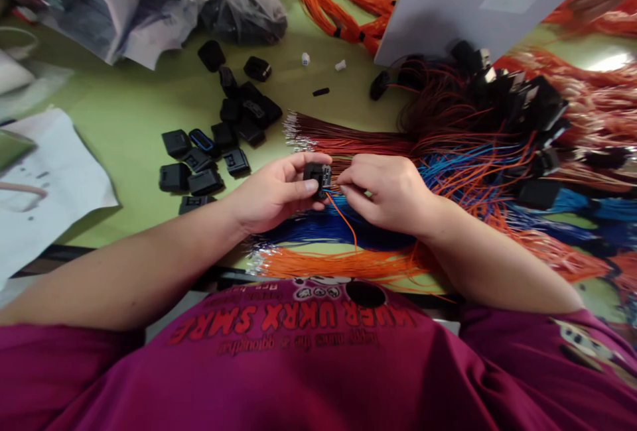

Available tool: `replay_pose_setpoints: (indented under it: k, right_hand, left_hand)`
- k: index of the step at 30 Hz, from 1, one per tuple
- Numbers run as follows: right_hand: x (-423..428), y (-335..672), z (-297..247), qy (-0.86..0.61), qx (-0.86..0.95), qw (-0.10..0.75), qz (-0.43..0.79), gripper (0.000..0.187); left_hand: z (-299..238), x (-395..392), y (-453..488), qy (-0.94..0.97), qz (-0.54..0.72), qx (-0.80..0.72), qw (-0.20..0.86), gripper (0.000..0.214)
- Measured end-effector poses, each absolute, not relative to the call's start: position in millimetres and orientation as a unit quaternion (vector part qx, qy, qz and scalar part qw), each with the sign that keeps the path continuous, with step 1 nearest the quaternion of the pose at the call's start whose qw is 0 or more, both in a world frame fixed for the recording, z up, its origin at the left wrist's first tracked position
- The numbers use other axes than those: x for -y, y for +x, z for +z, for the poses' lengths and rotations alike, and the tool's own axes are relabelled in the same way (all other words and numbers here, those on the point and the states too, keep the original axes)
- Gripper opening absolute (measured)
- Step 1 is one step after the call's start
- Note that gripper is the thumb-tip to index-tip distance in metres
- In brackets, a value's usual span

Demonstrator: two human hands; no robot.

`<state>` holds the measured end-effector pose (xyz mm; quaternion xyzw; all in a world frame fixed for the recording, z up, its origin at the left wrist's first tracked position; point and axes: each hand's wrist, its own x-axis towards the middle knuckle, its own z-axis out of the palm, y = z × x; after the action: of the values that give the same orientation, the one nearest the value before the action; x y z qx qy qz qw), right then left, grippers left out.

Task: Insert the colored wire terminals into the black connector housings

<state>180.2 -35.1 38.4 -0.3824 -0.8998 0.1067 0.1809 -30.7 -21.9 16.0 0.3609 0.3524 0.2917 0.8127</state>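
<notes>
My left hand (pixel 276 192) is closed around a small black plastic connector housing (pixel 317 178), held between thumb and fingers above the green table (pixel 129 106). My right hand (pixel 385 191) pinches the end of a thin orange wire (pixel 343 219) right at the connector's face; the wire loops down toward the orange wire bundle (pixel 338 263) near my chest. Under my hands lie a blue wire bundle (pixel 328 229) and a dark red bundle (pixel 348 139).
A pile of loose black connector housings (pixel 213 146) lies left of my hands. Finished harnesses with black plugs (pixel 522 126) spread to the right. Plastic bags (pixel 164 0), orange cable coils (pixel 348 0), a grey board (pixel 478 0) and white paper (pixel 44 179) surround the area.
</notes>
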Motion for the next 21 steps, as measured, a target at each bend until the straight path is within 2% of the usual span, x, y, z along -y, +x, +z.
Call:
replay_pose_setpoints:
  k: [7, 21]
  right_hand:
    - [39.3, 177.0, 39.4, -0.391, 0.91, 0.136, 0.022, 0.028]
    - [42.1, 174.5, 34.6, -0.398, 0.902, 0.164, -0.034, 0.04]
  left_hand:
    - [16.1, 22.2, -29.5, 0.359, 0.294, -0.355, 0.812, 0.042]
    - [16.4, 23.5, -27.6, 0.33, 0.282, -0.367, 0.823, 0.041]
